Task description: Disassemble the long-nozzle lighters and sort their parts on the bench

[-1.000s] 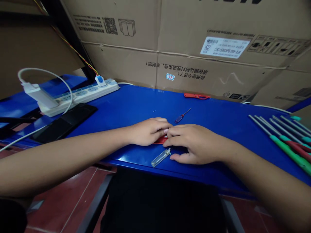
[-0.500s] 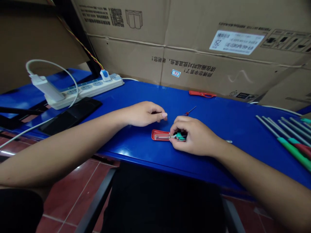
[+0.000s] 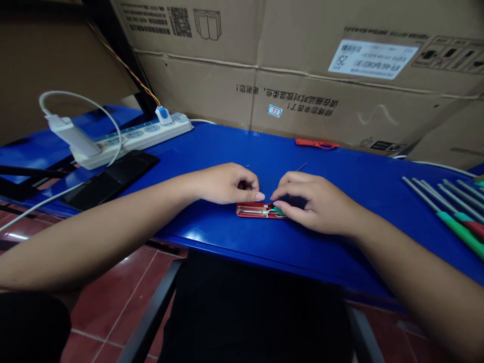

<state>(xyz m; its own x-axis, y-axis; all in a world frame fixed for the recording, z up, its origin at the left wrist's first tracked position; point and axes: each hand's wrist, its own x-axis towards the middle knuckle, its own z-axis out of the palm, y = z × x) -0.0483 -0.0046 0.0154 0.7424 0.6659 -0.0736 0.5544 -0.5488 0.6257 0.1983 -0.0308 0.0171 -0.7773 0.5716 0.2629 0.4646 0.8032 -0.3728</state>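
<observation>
A small red tray [image 3: 249, 210] lies on the blue table [image 3: 212, 156] near its front edge, holding a clear tube and small green-handled tools [image 3: 279, 212]. My right hand [image 3: 315, 201] hovers over the tray's right end, its thumb and fingers pinched on the green-handled tools. My left hand [image 3: 227, 184] rests just behind the tray with its fingers curled in, the thumb tip close to the tray's far edge. Nothing shows inside it.
A white power strip [image 3: 132, 138] with plugs and a black flat device [image 3: 109, 181] sit at the left. Several long green- and red-handled screwdrivers [image 3: 454, 214] lie at the right. A red tool [image 3: 315, 144] lies by the cardboard boxes [image 3: 302, 75]. A thin screwdriver tip [image 3: 302, 166] pokes out behind my right hand.
My hands parted from the tray, then closed in again. The right hand brought the green-handled tools down into the tray. The clear tube that lay on the table is now in the tray.
</observation>
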